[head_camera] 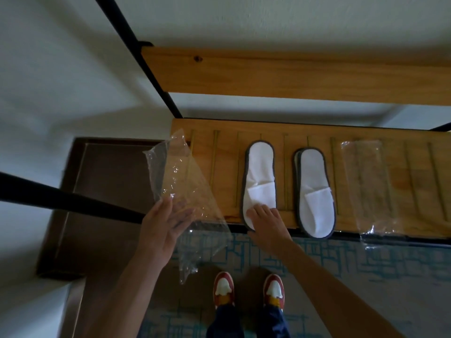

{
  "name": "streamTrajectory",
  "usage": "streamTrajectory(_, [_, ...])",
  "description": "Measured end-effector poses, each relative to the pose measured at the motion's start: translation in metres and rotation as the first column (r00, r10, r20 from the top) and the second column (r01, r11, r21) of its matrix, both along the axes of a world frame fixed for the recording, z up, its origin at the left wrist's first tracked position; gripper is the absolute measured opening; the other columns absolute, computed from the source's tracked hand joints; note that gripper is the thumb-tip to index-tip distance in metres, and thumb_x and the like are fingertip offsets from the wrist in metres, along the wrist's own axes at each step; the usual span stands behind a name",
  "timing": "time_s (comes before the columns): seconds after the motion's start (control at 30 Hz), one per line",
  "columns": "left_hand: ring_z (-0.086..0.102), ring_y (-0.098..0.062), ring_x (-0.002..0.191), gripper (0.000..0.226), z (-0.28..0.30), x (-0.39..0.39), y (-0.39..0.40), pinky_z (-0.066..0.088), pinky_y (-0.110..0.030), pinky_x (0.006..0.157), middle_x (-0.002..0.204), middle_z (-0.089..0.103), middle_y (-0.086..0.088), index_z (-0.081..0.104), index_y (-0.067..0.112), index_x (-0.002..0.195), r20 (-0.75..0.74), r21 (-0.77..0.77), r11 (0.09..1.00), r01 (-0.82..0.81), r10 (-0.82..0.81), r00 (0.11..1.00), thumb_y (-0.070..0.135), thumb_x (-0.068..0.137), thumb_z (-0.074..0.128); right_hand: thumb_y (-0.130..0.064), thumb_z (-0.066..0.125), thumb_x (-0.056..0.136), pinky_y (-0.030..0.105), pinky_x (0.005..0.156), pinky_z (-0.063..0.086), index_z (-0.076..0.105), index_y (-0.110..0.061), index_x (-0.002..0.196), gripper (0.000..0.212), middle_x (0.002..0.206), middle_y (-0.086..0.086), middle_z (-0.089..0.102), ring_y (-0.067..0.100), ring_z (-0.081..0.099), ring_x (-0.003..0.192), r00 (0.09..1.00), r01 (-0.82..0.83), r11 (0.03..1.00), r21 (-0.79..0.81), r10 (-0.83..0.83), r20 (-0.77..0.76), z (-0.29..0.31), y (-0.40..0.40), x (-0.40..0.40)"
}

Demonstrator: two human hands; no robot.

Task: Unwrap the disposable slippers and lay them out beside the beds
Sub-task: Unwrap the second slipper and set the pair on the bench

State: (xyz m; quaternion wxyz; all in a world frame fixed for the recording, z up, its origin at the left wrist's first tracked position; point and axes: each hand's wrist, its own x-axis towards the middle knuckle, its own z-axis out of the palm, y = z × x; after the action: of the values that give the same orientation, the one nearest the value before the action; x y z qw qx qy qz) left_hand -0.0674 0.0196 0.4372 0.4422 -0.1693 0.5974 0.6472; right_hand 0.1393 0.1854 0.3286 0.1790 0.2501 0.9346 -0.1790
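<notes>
On the wooden surface point(366, 167), two unwrapped slippers lie: left slipper point(260, 176), right slipper point(314, 191) beside it. My right grip point(266, 223) presses it flat-fingered; my left grip point(166, 228) clamps the empty wrapper point(180, 181), to discard next

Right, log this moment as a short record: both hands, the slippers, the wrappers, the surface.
left hand: holds a clear empty plastic wrapper up off the wood
right hand: fingers rest on the toe end of the left slipper
right slipper: lies flat beside the first, untouched; looks like a stack of two
second wrapper: lies flat, right of the slippers
surface: slatted wooden platform
floor: patterned tiles
</notes>
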Motion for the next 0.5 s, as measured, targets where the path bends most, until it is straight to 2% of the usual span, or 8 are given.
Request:
streamTrajectory(0.07, [0.071, -0.035, 0.103, 0.049, 0.005, 0.002, 0.002, 0.059, -0.045, 0.082, 0.116, 0.071, -0.017, 0.057, 0.008, 0.121, -0.001, 0.006, 1.000, 0.012, -0.012, 1.000, 0.040, 0.084, 0.062, -0.040, 0.064, 0.086, 0.035, 0.099, 0.044, 0.053, -0.023, 0.116, 0.036, 0.120, -0.003, 0.055, 0.017, 0.050, 0.112, 0.980, 0.186, 0.957, -0.224, -0.196, -0.024, 0.013, 0.007, -0.004])
streamTrajectory(0.13, [0.070, -0.034, 0.105, 0.049, 0.012, 0.006, 0.004, 0.060, -0.043, 0.082, 0.118, 0.070, -0.017, 0.056, 0.008, 0.124, -0.016, 0.028, 0.998, 0.055, -0.054, 0.998, 0.041, 0.088, 0.060, -0.032, 0.056, 0.095, 0.028, 0.086, 0.050, 0.059, -0.019, 0.111, 0.021, 0.112, 0.001, 0.063, 0.016, 0.058, 0.103, 0.897, 0.384, 0.782, -0.490, -0.442, -0.003, 0.036, 0.017, -0.012])
streamTrajectory(0.2, [0.070, -0.033, 0.106, 0.044, 0.021, 0.014, 0.011, 0.061, -0.039, 0.080, 0.120, 0.069, -0.016, 0.056, 0.009, 0.124, -0.036, 0.047, 0.992, 0.115, -0.113, 0.993, 0.041, 0.093, 0.056, -0.025, 0.050, 0.100, 0.022, 0.077, 0.050, 0.063, -0.011, 0.110, 0.022, 0.110, 0.010, 0.069, 0.020, 0.063, 0.097, 0.749, 0.478, 0.459, -0.749, -0.658, 0.075, 0.063, 0.025, -0.018])
streamTrajectory(0.27, [0.070, -0.031, 0.107, 0.046, 0.030, 0.026, 0.021, 0.060, -0.037, 0.080, 0.119, 0.069, -0.014, 0.058, 0.009, 0.123, -0.062, 0.047, 0.980, 0.193, -0.190, 0.980, 0.043, 0.093, 0.056, -0.032, 0.051, 0.099, 0.027, 0.079, 0.053, 0.067, -0.006, 0.108, 0.033, 0.107, 0.012, 0.073, 0.027, 0.066, 0.098, 0.605, 0.412, 0.117, -0.904, -0.777, 0.175, 0.091, 0.029, -0.018])
streamTrajectory(0.3, [0.070, -0.031, 0.107, 0.046, 0.034, 0.033, 0.027, 0.060, -0.037, 0.081, 0.118, 0.070, -0.014, 0.060, 0.010, 0.121, -0.067, 0.050, 0.972, 0.228, -0.225, 0.972, 0.045, 0.092, 0.057, -0.039, 0.054, 0.097, 0.030, 0.080, 0.056, 0.069, -0.006, 0.109, 0.038, 0.108, 0.012, 0.074, 0.029, 0.069, 0.100, 0.576, 0.345, 0.015, -0.939, -0.792, 0.199, 0.104, 0.031, -0.014])
streamTrajectory(0.37, [0.070, -0.031, 0.106, 0.042, 0.043, 0.051, 0.044, 0.058, -0.041, 0.085, 0.116, 0.072, -0.013, 0.066, 0.012, 0.114, -0.069, 0.062, 0.948, 0.312, -0.307, 0.949, 0.046, 0.091, 0.058, -0.038, 0.060, 0.093, 0.036, 0.081, 0.059, 0.067, -0.008, 0.116, 0.038, 0.113, 0.015, 0.073, 0.032, 0.070, 0.102, 0.580, 0.233, -0.081, -0.969, -0.789, 0.205, 0.122, 0.034, -0.001])
streamTrajectory(0.43, [0.071, -0.033, 0.104, 0.041, 0.051, 0.069, 0.063, 0.056, -0.047, 0.089, 0.114, 0.072, -0.014, 0.067, 0.011, 0.112, -0.043, 0.067, 0.934, 0.351, -0.349, 0.936, 0.045, 0.089, 0.060, -0.021, 0.059, 0.096, 0.038, 0.080, 0.061, 0.061, -0.004, 0.121, 0.030, 0.114, 0.021, 0.070, 0.036, 0.071, 0.099, 0.563, 0.180, -0.153, -0.972, -0.794, 0.229, 0.132, 0.039, 0.016])
streamTrajectory(0.5, [0.071, -0.035, 0.102, 0.045, 0.056, 0.087, 0.082, 0.056, -0.049, 0.090, 0.113, 0.073, -0.015, 0.065, 0.008, 0.113, -0.020, 0.058, 0.931, 0.361, -0.360, 0.933, 0.042, 0.085, 0.063, -0.015, 0.058, 0.095, 0.037, 0.077, 0.061, 0.061, -0.002, 0.120, 0.028, 0.111, 0.023, 0.071, 0.037, 0.071, 0.096, 0.542, 0.210, -0.117, -0.971, -0.812, 0.215, 0.137, 0.046, 0.033])
